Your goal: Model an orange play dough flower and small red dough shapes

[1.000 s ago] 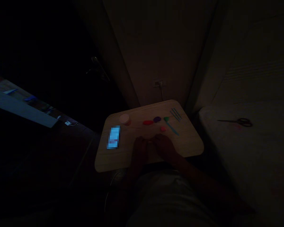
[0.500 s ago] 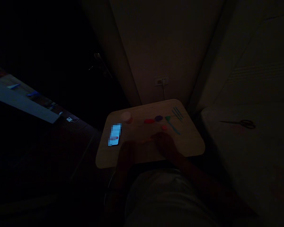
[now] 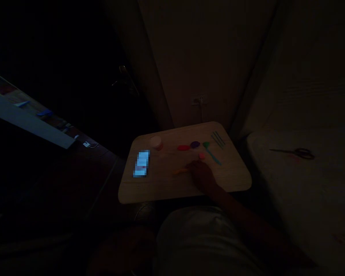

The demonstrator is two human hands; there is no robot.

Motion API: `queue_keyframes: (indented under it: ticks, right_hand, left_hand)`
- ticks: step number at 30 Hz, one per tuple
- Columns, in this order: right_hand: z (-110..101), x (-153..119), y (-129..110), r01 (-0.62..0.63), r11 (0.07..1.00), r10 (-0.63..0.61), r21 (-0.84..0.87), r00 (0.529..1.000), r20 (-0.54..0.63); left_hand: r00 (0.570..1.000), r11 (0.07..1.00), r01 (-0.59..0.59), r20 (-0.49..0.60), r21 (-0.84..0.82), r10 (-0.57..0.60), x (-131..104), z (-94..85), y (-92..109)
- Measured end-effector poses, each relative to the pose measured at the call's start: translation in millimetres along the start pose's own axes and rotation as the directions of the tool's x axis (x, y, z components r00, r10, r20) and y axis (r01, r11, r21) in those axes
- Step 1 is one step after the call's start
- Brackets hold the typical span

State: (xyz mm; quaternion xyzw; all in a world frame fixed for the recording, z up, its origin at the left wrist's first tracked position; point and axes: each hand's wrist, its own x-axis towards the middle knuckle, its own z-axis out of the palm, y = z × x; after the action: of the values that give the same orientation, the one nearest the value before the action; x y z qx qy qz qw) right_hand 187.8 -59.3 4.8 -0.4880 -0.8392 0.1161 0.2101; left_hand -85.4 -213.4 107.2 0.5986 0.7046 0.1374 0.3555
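Observation:
The scene is very dark. My right hand (image 3: 202,174) rests on the small wooden table (image 3: 161,189), fingers closed round one end of a slim orange piece (image 3: 179,171) that juts out to the left; its kind is unclear. Just beyond the knuckles lies a small pink lump (image 3: 201,156). Farther back are a red oblong piece (image 3: 183,147), a purple round piece (image 3: 195,144) and a blue-green tool with a green head (image 3: 214,156). My left hand (image 3: 135,241) is a dim shape below the table's edge, its fingers lost in shadow.
A lit phone (image 3: 142,163) lies at the table's left, a lidded tub (image 3: 156,143) behind it. Several thin sticks (image 3: 218,139) lie at the back right. Scissors (image 3: 300,153) rest on a pale surface at right. A plugged socket (image 3: 199,99) is on the wall.
My left hand has left the table top and dropped down toward the lower left. My right hand stays at the orange piece, now showing more plainly. The view has shifted slightly.

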Motion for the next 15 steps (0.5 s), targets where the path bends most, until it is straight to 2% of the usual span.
queue_keyframes:
  ticks: [3, 5, 7, 8, 9, 11, 15]
  right_hand:
    - [0.4, 0.6, 0.8, -0.011, 1.0, 0.011, 0.0, 1.0, 0.002]
    - [1.2, 0.1, 1.6, 0.004, 1.0, -0.004, 0.012, 1.0, -0.014]
    - [2.3, -1.4, 2.9, 0.03, 0.999, -0.028, 0.037, 0.999, -0.046]
    - [2.8, -2.3, 3.8, 0.038, 0.998, -0.035, 0.048, 0.997, -0.063]
    - [3.2, -3.0, 4.9, 0.042, 0.998, -0.038, 0.054, 0.996, -0.075]
    - [3.4, -3.6, 7.5, 0.04, 0.998, -0.036, 0.044, 0.996, -0.086]
    - [2.9, -0.6, 10.1, 0.068, 0.998, -0.067, 0.011, 0.994, -0.092]
  left_hand:
    - [0.986, 0.988, -0.148, 0.074, -0.047, 0.151, 8.8, 34.8, 19.6]
    - [0.955, 0.957, -0.276, 0.086, -0.094, 0.284, 25.7, 65.6, 36.3]
    - [0.832, 0.828, -0.555, -0.057, -0.083, 0.552, 49.8, 96.4, 52.0]
    - [0.784, 0.791, -0.611, -0.147, -0.018, 0.603, 63.5, 109.4, 58.1]
    - [0.76, 0.788, -0.613, -0.224, 0.062, 0.61, 77.3, 119.9, 62.2]
    - [0.743, 0.8, -0.558, -0.299, 0.219, 0.6, 102.3, 132.9, 64.7]
    - [0.764, 0.783, -0.497, -0.24, 0.374, 0.599, 129.0, 139.9, 56.3]
